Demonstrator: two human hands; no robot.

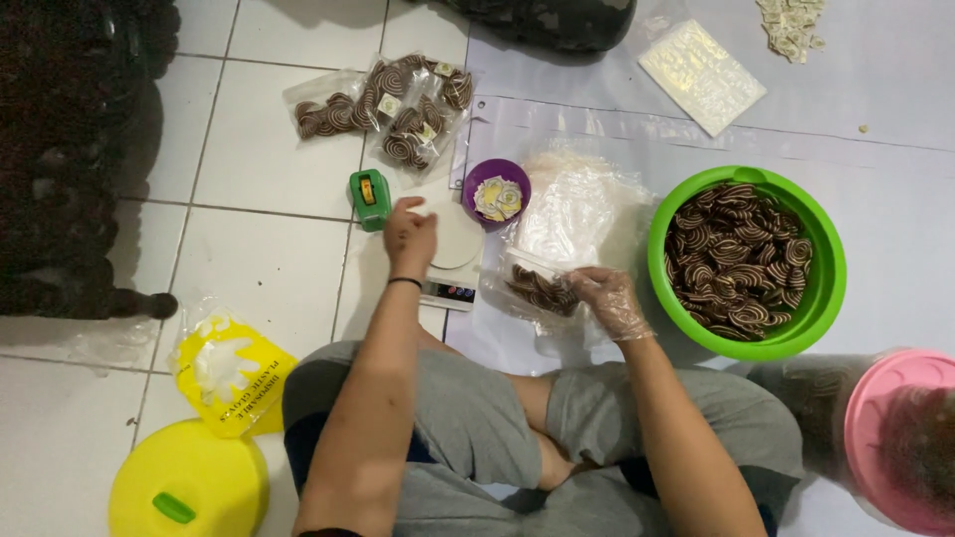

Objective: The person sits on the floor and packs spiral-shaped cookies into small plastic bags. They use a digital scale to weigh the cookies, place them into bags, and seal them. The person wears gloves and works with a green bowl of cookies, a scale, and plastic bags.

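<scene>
gloved right hand (609, 301) pinches the flimsy, slippery cookie bag (537, 288) at its rim, crumbly contents; left hand (410, 237) curled over the scale (453, 261).

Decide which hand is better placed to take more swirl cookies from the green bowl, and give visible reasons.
Probably the right hand: it wears a clear glove, already holds the half-filled bag, and lies beside the green bowl of swirl cookies. The bare left hand is over the scale, farther away.
</scene>
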